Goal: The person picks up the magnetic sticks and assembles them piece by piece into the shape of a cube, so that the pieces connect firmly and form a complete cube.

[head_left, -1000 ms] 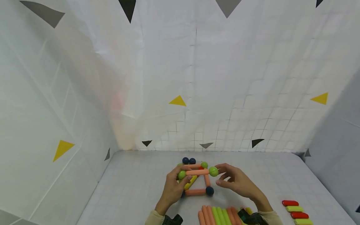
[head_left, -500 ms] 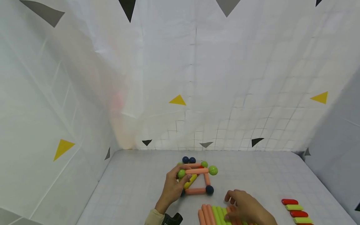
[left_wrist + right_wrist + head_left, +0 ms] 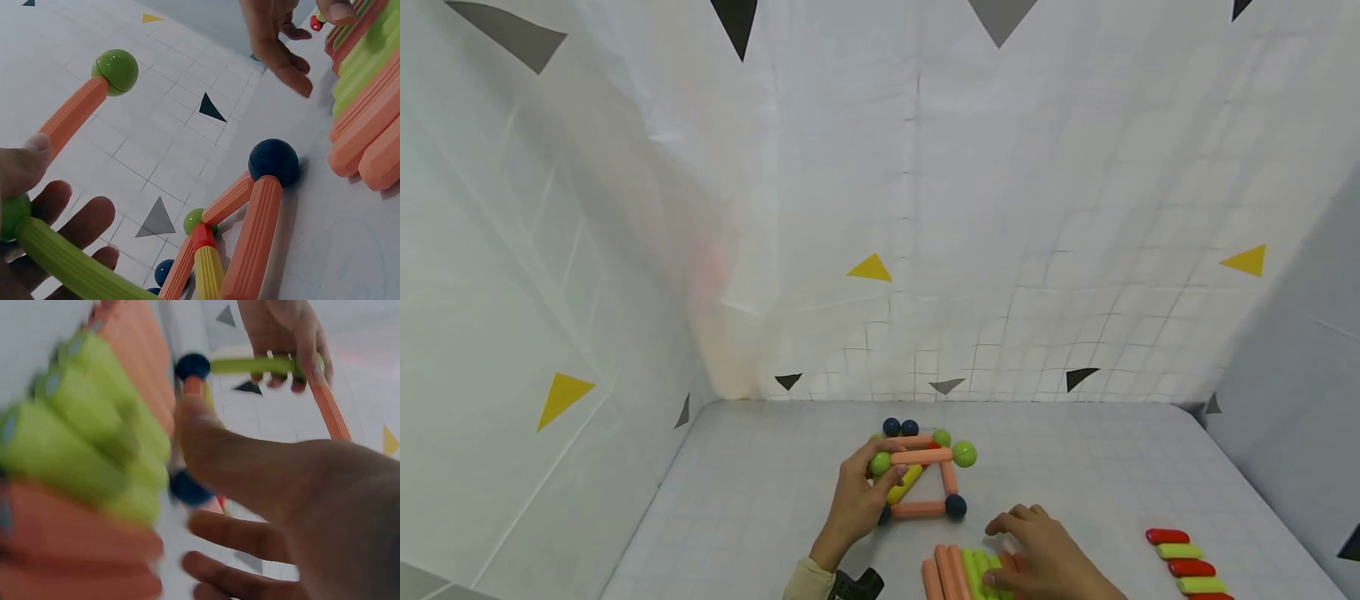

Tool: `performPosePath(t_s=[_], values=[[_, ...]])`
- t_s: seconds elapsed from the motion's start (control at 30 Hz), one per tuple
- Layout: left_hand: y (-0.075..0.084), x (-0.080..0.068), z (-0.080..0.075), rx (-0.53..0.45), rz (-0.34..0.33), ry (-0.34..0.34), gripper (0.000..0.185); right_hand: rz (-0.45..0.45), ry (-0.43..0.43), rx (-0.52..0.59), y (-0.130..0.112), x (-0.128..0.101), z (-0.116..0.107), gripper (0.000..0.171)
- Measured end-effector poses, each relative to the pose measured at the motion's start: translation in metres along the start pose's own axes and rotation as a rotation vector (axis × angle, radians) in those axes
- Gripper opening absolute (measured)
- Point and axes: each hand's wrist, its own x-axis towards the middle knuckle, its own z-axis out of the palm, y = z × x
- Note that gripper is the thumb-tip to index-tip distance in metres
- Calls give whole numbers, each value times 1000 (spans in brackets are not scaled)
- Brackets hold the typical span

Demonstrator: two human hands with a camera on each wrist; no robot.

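the rod-and-ball frame stood mid-tabletop, steadied by the left hand, whose grip was curled round a yellow-green rod at the green ball corner. the right hand, fingers spread and holding nothing, was laid over the row of orange and green rods near the front edge. one rod would best be pinched singly while the frame was kept firmly held

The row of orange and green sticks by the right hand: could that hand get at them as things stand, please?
Probably yes. The right hand is already over the row of sticks, fingers spread, nothing between them. The left hand stays clear, gripping the frame.
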Motion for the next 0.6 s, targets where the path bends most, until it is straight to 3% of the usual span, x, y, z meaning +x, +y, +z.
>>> performPosePath(t_s=[0.17,0.43,0.6], values=[[-1,0,-1,-7,39,10,24,-98,15,-60,-19,6,17,58],[-2,0,0,-35,30,-9,26,-50,-37,-74,-33,19,31,50],[-2,0,-1,-66,20,-23,26,-64,-2,-25,-39,21,34,49]])
